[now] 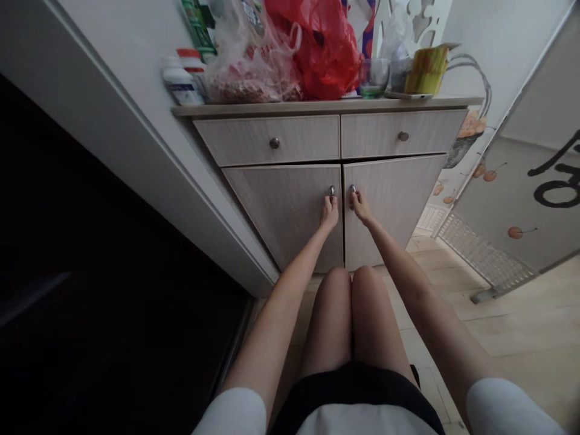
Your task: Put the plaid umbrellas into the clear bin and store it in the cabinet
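A pale wood-grain cabinet stands before me, with a left door and a right door. My left hand is closed around the left door handle, a small metal pull. Its twin, the right door handle, is gripped by the fingers of my right hand. A narrow dark gap runs between the two doors and along their top edges. Above them sit two closed drawers, each with a round knob.
On the cabinet top are white bottles, a clear plastic bag, a red bag, a glass and a yellow packet. A printed folding screen stands to the right. A dark door lies left. My knees nearly reach the cabinet.
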Tool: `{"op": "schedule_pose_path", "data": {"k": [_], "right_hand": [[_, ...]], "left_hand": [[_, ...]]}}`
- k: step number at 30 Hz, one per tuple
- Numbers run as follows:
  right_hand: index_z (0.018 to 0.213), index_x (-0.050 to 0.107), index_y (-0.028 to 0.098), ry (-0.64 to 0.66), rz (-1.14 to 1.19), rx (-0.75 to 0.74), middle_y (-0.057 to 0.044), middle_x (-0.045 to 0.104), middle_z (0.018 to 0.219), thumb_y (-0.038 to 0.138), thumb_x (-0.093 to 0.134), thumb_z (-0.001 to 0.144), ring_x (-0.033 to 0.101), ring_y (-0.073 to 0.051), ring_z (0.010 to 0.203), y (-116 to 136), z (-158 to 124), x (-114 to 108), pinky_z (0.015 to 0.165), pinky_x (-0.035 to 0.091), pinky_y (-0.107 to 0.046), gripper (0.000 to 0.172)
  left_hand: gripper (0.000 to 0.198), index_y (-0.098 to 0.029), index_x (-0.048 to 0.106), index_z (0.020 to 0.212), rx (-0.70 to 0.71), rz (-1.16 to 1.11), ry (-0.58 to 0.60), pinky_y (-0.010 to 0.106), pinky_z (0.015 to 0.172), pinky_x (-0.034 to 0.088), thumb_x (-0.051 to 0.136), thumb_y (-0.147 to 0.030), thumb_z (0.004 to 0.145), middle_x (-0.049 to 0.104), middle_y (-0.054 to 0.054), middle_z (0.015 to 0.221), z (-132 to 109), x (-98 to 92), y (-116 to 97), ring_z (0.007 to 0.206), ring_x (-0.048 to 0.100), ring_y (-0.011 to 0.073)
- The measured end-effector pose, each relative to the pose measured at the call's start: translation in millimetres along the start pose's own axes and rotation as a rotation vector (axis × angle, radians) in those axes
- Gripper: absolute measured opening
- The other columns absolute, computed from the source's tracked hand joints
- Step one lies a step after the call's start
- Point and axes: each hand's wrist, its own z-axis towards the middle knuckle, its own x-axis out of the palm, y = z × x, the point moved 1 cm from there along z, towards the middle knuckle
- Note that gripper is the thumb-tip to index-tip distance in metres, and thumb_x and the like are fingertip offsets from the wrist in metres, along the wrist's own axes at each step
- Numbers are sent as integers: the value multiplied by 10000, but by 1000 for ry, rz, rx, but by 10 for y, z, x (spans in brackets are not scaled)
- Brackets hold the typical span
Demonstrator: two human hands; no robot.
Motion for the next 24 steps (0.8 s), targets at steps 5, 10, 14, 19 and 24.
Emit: {"op": "schedule_pose_path", "data": {"k": [5, 10, 14, 19, 24], "right_hand": [[973, 518, 229, -76, -14, -34, -28, 545, 825, 575, 272, 1015, 536, -170, 761, 102, -610, -219, 762, 505, -304, 426], [924, 513, 232, -194, -3, -127, -1, 517, 754, 666, 327, 977, 519, -154, 698, 191, -1274, -694, 663, 473, -276, 475], [889, 512, 231, -270, 81, -152, 39, 456, 666, 702, 399, 943, 452, -120, 585, 229, -1656, -1138, 551, 401, -240, 487], [790, 449, 239, -369, 133, -131, 82, 326, 572, 762, 451, 885, 347, -95, 482, 215, -1931, -1601, 470, 312, -219, 532], [675, 324, 258, -680, -37, -52, 60, 306, 562, 824, 384, 848, 301, -105, 461, 105, -2130, -2171, 447, 303, -270, 595]], "left_hand": [[334, -202, 560, 862, 60, -18, -45, 347, 840, 474, 374, -416, 1039, 638, 57, 787, -462, -249, 62, 801, 644, 205], [499, -231, 475, 722, 183, -156, -134, 287, 644, 449, 357, -638, 986, 498, -8, 616, -1007, -715, 182, 588, 516, 144], [638, -227, 461, 666, 225, -282, -265, 267, 536, 405, 405, -838, 843, 431, -28, 568, -1385, -1120, 243, 530, 451, 122], [742, -220, 375, 576, 119, -377, -449, 236, 423, 282, 474, -950, 663, 323, -69, 482, -1666, -1660, 333, 435, 320, 77], [669, -218, 412, 585, 34, -348, -747, 241, 427, 308, 538, -871, 646, 373, -56, 501, -1797, -2309, 471, 476, 416, 104]]}}
